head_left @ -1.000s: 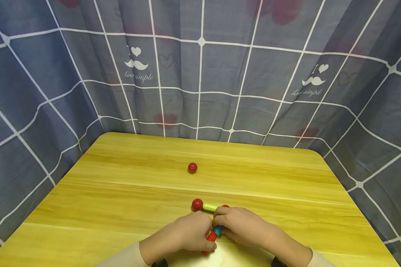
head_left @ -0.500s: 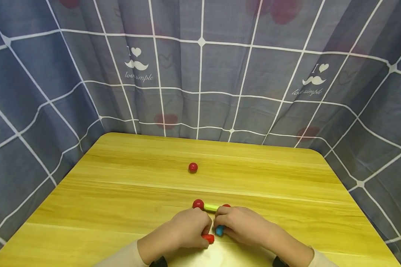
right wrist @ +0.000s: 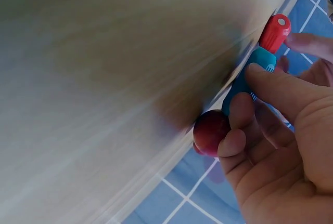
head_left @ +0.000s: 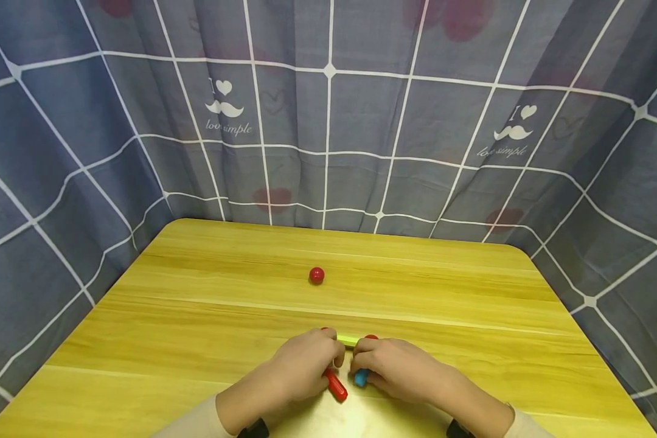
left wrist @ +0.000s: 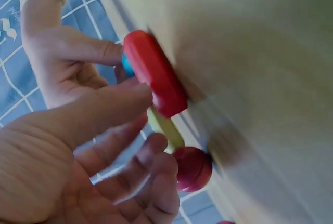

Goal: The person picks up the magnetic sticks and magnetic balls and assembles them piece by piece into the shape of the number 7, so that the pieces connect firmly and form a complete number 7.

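Note:
My left hand (head_left: 305, 366) pinches a short red stick (head_left: 336, 385) at its upper end; the stick slants toward me over the table. In the left wrist view the thumb lies against this red stick (left wrist: 155, 73). Close on the right, my right hand (head_left: 396, 370) grips a blue stick (head_left: 361, 378), with thumb and curled fingers round it in the right wrist view. A red ball (right wrist: 212, 132) sits at the blue stick's far end. Beyond both hands, a yellow-green stick (head_left: 347, 340) runs between two red balls, partly hidden by my hands.
Another red ball (head_left: 316, 275) lies alone farther back on the wooden table (head_left: 224, 292). A grey-blue curtain (head_left: 301, 115) with white lines hangs behind the table and along its sides.
My left hand has shifted slightly forward, covering more of the left red ball. The red stick has turned away from the blue stick's end and now points toward me. My right hand stays put.

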`<state>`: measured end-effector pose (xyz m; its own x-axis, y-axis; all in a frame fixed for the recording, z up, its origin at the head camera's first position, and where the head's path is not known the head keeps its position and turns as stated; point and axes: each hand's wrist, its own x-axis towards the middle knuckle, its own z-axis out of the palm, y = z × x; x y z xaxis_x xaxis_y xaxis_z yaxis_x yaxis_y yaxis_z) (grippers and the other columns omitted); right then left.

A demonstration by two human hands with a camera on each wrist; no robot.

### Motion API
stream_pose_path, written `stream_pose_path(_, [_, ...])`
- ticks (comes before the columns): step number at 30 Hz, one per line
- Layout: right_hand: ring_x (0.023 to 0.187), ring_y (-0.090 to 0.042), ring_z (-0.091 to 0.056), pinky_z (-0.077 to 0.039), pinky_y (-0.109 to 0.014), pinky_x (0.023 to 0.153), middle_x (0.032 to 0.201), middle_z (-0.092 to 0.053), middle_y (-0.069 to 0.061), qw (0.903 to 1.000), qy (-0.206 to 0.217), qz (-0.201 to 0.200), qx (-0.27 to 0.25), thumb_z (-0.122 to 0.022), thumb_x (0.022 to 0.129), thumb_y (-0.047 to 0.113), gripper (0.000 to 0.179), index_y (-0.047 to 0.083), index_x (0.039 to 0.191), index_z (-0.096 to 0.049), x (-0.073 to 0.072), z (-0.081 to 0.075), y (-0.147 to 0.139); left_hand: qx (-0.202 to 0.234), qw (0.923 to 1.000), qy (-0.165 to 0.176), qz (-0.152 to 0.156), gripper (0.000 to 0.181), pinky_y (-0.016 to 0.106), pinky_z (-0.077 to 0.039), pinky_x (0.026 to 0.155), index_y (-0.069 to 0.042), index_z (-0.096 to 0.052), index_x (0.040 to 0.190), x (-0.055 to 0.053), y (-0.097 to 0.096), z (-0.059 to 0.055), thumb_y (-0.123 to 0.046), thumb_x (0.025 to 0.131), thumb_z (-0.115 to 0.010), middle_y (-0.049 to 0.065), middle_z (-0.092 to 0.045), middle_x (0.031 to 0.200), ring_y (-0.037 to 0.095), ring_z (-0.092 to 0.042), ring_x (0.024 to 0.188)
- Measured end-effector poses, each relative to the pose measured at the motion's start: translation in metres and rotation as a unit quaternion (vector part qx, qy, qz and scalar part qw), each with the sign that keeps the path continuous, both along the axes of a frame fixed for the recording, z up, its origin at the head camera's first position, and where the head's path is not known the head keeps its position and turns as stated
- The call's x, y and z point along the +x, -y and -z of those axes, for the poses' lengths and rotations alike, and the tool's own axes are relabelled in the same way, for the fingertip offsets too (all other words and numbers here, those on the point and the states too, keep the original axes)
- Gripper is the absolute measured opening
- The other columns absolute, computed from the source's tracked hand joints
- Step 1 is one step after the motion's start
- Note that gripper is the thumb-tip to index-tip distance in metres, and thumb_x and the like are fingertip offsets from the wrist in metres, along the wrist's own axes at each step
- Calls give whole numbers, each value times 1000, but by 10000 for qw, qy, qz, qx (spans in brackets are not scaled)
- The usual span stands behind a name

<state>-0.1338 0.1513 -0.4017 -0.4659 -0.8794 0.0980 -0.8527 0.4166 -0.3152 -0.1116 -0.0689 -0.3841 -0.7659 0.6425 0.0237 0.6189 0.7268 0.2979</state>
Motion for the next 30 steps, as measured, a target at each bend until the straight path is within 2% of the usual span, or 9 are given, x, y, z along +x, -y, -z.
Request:
stream_pose_path(4, [82, 6, -53, -43, -10, 72, 99, -58, 16, 10000, -63, -61, -28, -69, 92, 20, 5, 23, 95, -69, 0, 0, 0, 80, 9964, 329, -774, 28, 21, -37, 46, -15, -54, 71, 4, 2, 0, -24, 79, -79, -7, -43, 69, 6, -40, 55])
stream_pose_path(8, [82, 6, -52, -44, -11, 72, 98, -57, 17, 9999, -94, -42, -20, -69, 92, 21, 4, 24, 94, -68, 0, 0, 1, -343, 9893, 403, -1362, 51, 22, -27, 39, -17, -45, 55, 9, 1, 4, -51, 83, -71, -5, -37, 56, 7, -33, 47])
stream_pose_path(10, [82, 7, -53, -44, -11, 72, 97, -57, 17, 10000, -82, -25, -26, -69, 92, 20, 5, 24, 94, -68, 1, 1, 1, -564, 9863, 435, -1487, 56, 23, -25, 38, -18, -44, 52, 11, -1, 7, -58, 82, -68, -5, -37, 54, 8, -32, 45])
stream_pose_path(12, [83, 6, -54, -45, -11, 73, 98, -58, 17, 10000, -63, -14, -39, -69, 91, 19, 6, 24, 94, -68, 1, 1, 1, -646, 9849, 540, -1516, 57, 23, -25, 38, -18, -44, 51, 11, -2, 8, -60, 81, -68, -5, -39, 54, 8, -34, 45])
stream_pose_path(15, [83, 6, -54, -45, -11, 73, 98, -58, 17, 10000, -39, -11, -43, -70, 91, 19, 7, 24, 95, -68, 1, 1, 1, -517, 9851, 775, -1443, 54, 23, -27, 38, -18, -46, 51, 11, -3, 8, -56, 80, -71, -4, -41, 54, 8, -36, 44])
stream_pose_path(22, [83, 6, -53, -45, -11, 73, 99, -58, 17, 10000, -44, 1, -38, -70, 90, 19, 7, 24, 96, -68, -1, 1, 0, -36, 9867, 1184, -1117, 38, 22, -30, 40, -17, -49, 54, 10, -4, 7, -30, 74, -78, -6, -43, 51, 7, -40, 46])
stream_pose_path(25, [83, 6, -54, -45, -11, 73, 99, -58, 16, 9999, -94, -15, -44, -70, 91, 18, 7, 23, 97, -69, -2, 1, 1, 60, 9867, 1276, -1000, 32, 22, -30, 41, -16, -50, 55, 9, -5, 6, -22, 71, -77, -6, -44, 53, 7, -41, 49])
stream_pose_path(30, [83, 6, -54, -45, -11, 74, 98, -58, 16, 9999, -120, -21, -30, -71, 91, 17, 8, 23, 96, -70, -3, 1, 2, 230, 9854, 1425, -905, 29, 19, -26, 40, -17, -49, 53, 10, -7, 7, -17, 68, -74, -9, -41, 47, 5, -38, 45])
